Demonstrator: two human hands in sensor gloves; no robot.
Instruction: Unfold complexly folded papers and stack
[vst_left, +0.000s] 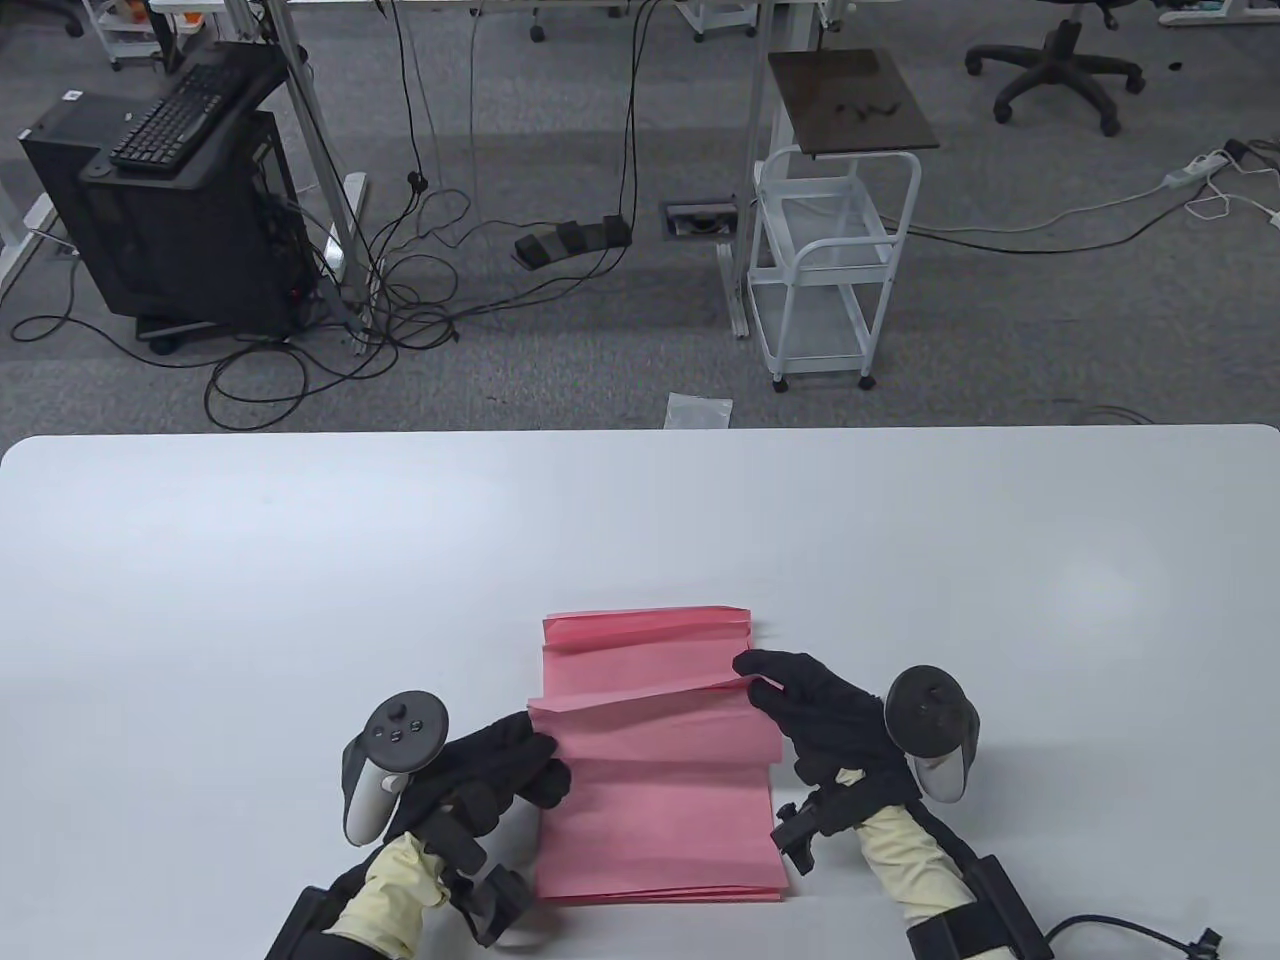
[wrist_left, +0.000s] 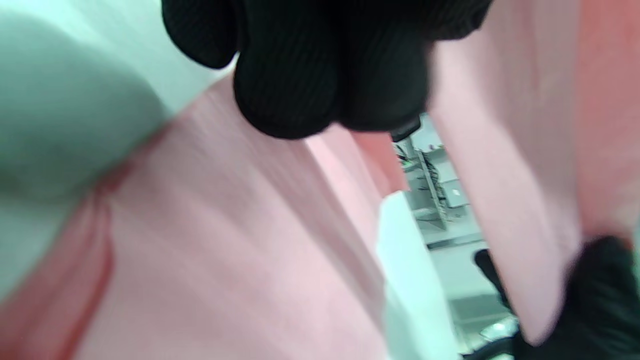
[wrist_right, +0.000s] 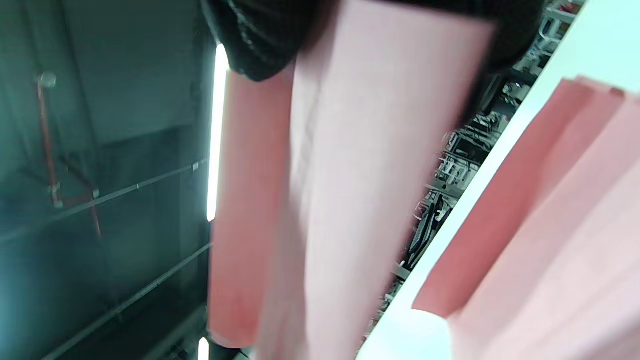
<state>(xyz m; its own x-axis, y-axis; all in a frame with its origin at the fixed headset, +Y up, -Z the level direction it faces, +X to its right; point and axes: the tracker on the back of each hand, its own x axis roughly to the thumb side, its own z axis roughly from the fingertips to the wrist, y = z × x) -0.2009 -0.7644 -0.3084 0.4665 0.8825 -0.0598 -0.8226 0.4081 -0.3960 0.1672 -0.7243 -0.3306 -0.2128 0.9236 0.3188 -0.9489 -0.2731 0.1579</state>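
A pink paper (vst_left: 655, 760) with several accordion creases lies partly opened near the front edge of the white table (vst_left: 300, 560). Its near end rests on what looks like a stack of flat pink sheets (vst_left: 660, 888). My left hand (vst_left: 520, 760) grips the paper's left edge at a raised crease. My right hand (vst_left: 790, 695) pinches the right edge at the same crease and holds it lifted. In the left wrist view my fingers (wrist_left: 310, 75) hang over pink paper (wrist_left: 225, 250). In the right wrist view a lifted pink panel (wrist_right: 350, 175) hangs from my fingers (wrist_right: 250, 35).
Beyond the table's far edge are a white wire cart (vst_left: 830, 270), a black computer cabinet with a keyboard (vst_left: 170, 210), floor cables and an office chair (vst_left: 1060, 70). A small clear bag (vst_left: 698, 410) lies on the carpet.
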